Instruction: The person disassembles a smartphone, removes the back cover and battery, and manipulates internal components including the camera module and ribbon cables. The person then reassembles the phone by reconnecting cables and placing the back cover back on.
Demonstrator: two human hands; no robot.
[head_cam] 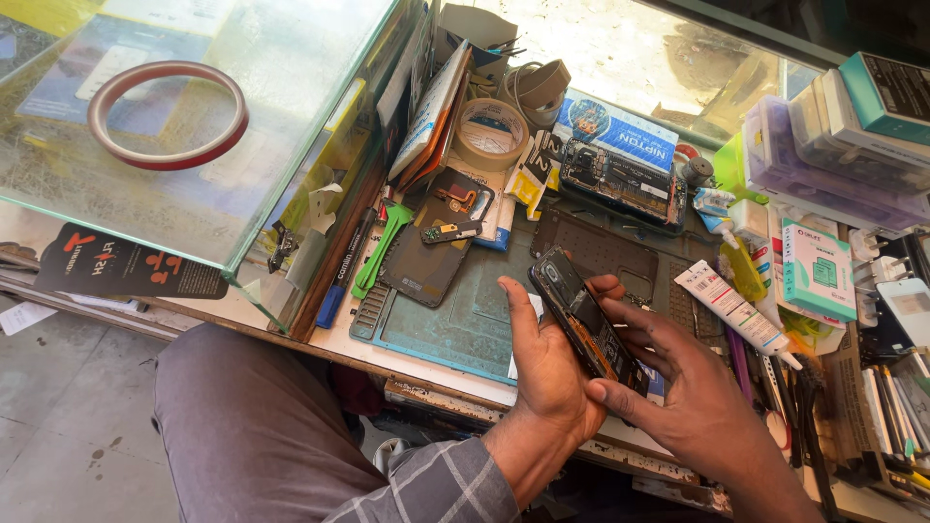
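Observation:
Both my hands hold an opened black smartphone (581,315) over the teal work mat (465,324). My left hand (547,373) cups it from the left, thumb up along its edge. My right hand (678,387) grips its right side and lower end, fingers wrapped around it. The phone's inner side with its boards faces up. On the mat's far left lies a dark phone back cover (436,237) with a small black part (450,230) on it. A second opened phone (620,184) lies farther back.
A glass case (291,145) with a red tape ring (167,114) on top stands at the left. A green pry tool (380,247), a blue marker (341,266), tape rolls (492,131), a white glue tube (731,308), boxes (819,271) and hand tools (804,407) crowd the bench.

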